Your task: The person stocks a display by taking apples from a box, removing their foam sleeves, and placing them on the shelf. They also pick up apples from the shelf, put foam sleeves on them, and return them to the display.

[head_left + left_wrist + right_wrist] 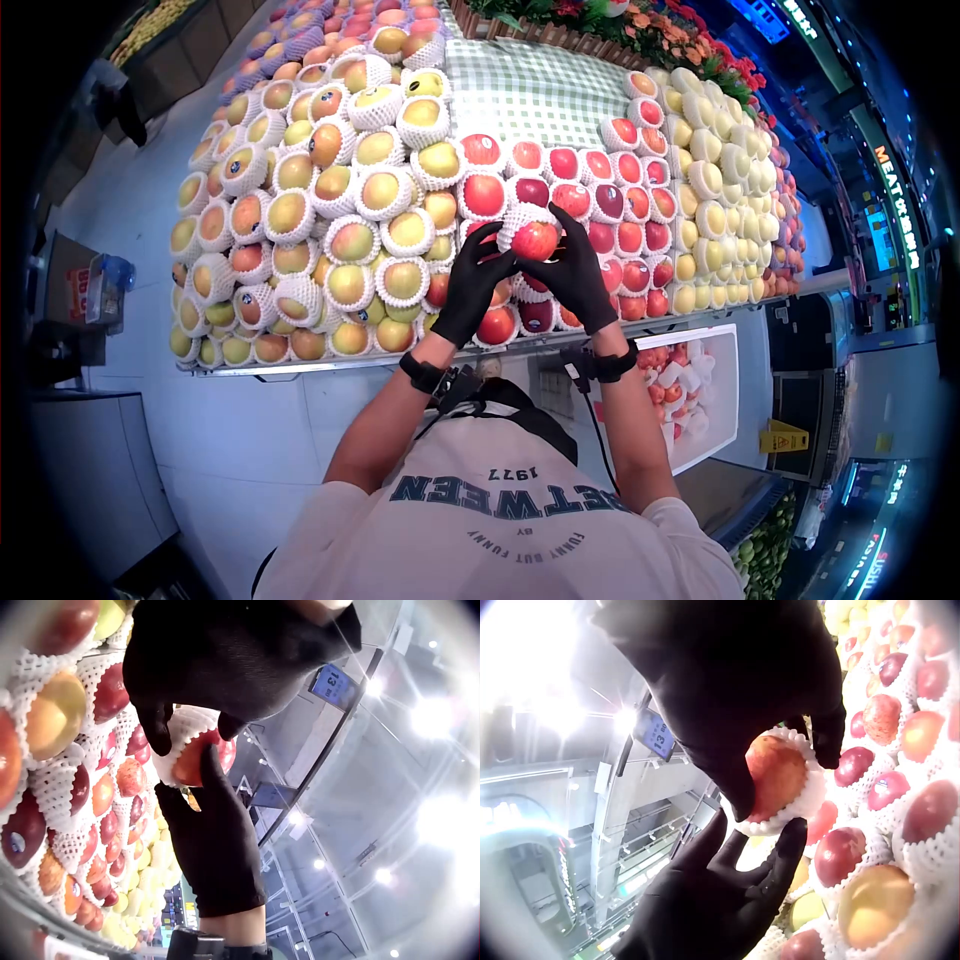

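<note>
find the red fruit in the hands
In the head view, the red fruit is just right of centre, between the left hand and right hand, with a white foam net partly around it.

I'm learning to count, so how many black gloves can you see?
2: one black glove on the left hand, another on the right hand, both hands holding the red fruit. Neither looks hidden.
</note>
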### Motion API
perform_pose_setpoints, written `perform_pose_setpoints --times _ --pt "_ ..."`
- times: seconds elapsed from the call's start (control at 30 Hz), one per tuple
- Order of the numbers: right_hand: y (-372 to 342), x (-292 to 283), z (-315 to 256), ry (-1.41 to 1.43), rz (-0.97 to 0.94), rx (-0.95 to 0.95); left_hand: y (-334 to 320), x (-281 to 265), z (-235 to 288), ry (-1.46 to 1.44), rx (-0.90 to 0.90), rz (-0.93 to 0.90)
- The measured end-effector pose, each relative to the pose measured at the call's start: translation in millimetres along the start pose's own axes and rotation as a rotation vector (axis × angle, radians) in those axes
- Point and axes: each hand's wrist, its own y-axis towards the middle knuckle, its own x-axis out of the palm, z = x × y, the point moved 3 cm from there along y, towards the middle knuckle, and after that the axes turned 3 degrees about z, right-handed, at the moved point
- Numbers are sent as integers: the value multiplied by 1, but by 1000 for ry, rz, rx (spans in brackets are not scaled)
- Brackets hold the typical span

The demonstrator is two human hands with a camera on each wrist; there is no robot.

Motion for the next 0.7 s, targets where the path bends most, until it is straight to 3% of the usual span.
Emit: perform_pose_setpoints --times 0.03,0.17,0.37,0.63,0.7 --pt "-5 3 -1 82 -14 13 0 -1 1 21 54 35" --pt "-14 24 14 171 8 54 -8 -11 8 62 -48 91" --pt "-21 42 -8 -147 51 -131 -16 -30 10 154 -63 85" --pt "-28 44 -32 -21 58 -117 -27 -37 18 -104 -160 116" --pt "-32 45 -21 -83 108 -190 -27 -37 16 -180 -203 108"
